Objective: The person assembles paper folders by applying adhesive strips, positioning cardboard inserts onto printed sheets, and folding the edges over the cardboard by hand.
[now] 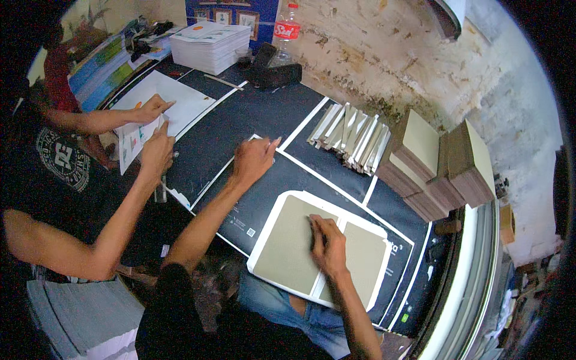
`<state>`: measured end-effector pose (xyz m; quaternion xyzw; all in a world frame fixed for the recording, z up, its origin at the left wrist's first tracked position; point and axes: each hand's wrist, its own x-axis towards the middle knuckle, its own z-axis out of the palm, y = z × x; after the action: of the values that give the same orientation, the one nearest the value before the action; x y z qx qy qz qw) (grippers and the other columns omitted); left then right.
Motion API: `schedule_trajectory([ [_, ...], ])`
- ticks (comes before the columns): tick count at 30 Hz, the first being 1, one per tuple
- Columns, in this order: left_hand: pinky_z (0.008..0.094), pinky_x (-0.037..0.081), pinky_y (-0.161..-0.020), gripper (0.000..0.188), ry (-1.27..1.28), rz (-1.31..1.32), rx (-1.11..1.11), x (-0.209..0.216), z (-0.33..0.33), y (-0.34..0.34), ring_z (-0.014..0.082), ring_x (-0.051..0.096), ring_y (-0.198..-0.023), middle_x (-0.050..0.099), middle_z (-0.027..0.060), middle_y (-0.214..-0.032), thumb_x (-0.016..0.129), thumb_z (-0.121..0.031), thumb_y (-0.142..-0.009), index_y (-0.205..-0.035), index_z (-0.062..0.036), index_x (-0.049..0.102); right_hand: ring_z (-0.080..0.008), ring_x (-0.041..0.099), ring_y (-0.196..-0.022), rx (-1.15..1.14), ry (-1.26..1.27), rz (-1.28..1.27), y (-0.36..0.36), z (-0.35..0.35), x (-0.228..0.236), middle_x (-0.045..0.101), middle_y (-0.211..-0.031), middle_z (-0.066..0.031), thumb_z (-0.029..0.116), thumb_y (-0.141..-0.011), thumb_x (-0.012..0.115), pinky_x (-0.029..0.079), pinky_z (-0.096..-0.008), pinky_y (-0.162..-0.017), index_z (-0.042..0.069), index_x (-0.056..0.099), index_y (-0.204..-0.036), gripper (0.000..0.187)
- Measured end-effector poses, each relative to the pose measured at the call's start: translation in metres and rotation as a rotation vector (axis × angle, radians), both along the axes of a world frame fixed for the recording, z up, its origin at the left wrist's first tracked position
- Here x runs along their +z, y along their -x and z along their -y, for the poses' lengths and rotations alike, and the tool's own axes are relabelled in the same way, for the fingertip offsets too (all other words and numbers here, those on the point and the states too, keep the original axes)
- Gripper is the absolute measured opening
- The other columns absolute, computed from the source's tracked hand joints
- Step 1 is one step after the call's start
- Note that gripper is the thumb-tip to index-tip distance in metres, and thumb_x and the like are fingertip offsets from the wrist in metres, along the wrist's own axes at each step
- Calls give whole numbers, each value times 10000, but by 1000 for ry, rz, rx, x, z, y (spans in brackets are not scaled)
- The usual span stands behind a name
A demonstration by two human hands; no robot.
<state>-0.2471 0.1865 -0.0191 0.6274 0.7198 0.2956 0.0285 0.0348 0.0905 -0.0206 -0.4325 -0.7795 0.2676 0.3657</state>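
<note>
Two grey-beige cardboard panels, a larger left one (285, 240) and a narrower right one (360, 258), lie side by side on a white sheet (257, 262). The sheet's edges frame them and a white strip shows between them. My right hand (330, 247) is over the larger panel, fingers bent and drawn together near a dark patch; whether that is a small tool or shadow I cannot make out. Off to the upper left, my left hand (255, 159) is closed low over the dark tabletop, beside a thin white edge. What its fingers hold, if anything, is hidden.
Beyond the panels lie a bundle of pale strips (351, 135) and stacked cardboard blocks (414, 156). At left, a co-worker's hands (157, 150) handle a printed sheet (186, 96). Behind stand a paper stack (210, 54), a plastic bottle (288, 33) and a black object (273, 75).
</note>
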Motion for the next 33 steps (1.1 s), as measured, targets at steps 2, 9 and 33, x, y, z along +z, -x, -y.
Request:
schedule_trajectory([
  [2, 493, 440, -913, 430, -99, -176, -24, -21, -43, 11, 358, 594, -1007, 647, 161, -1198, 622, -391, -975, -1185, -17, 649, -286, 703, -816, 11, -33, -31, -2, 2, -11, 690, -991, -183, 34, -927, 638, 558, -346, -754, 8, 689, -1164, 244],
  [9, 635, 325, -1094, 637, -33, -374, 46, -59, -182, 22, 414, 362, -1410, 182, 128, -1678, 498, -452, -982, -1436, -6, 463, -299, 697, -846, -5, 23, 47, -2, 4, -11, 682, -1006, -178, 38, -888, 660, 560, -359, -771, 31, 690, -1158, 271],
  [33, 464, 433, -902, 301, -507, 300, 82, -52, -133, 5, 234, 609, -969, 662, 67, -933, 709, -253, -911, -1096, -49, 588, -227, 696, -855, 16, 129, -17, -9, 0, -20, 702, -1074, -125, 40, -761, 684, 580, -337, -768, 99, 793, -1013, 280],
])
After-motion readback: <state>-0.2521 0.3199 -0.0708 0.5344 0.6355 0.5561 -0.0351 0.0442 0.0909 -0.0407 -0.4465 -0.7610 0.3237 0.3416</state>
